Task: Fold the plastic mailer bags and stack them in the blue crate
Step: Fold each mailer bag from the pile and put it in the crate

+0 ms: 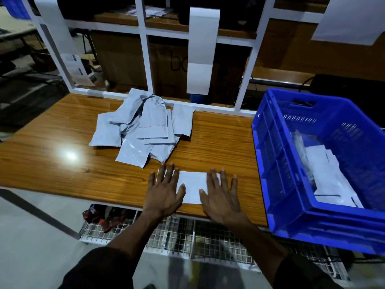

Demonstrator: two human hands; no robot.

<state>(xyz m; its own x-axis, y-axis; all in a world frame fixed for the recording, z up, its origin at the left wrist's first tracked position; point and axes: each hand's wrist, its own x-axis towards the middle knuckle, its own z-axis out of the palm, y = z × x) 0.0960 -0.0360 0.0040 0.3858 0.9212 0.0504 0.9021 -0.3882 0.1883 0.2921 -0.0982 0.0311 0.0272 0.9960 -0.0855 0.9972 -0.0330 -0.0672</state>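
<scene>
wooden table (62, 159) | mailer pile (141, 130) | folded mailer (192, 188) | blue crate (270, 163)

Table (62, 142): wood-grain top, glossy w/ light glare. Mailer bags (141, 130): thin grey plastic, crinkled, slight sheen; crate (277, 163): smooth blue plastic. Shelf (166, 232) under table: white wire mesh.

A single wide-angle head camera looks forward and steeply down from above the person's forearms, close over the near edge of the wooden table (62, 159). It faces the white frame (143, 49) at the table's far edge, with straight lines bowing toward the picture's borders.
</scene>
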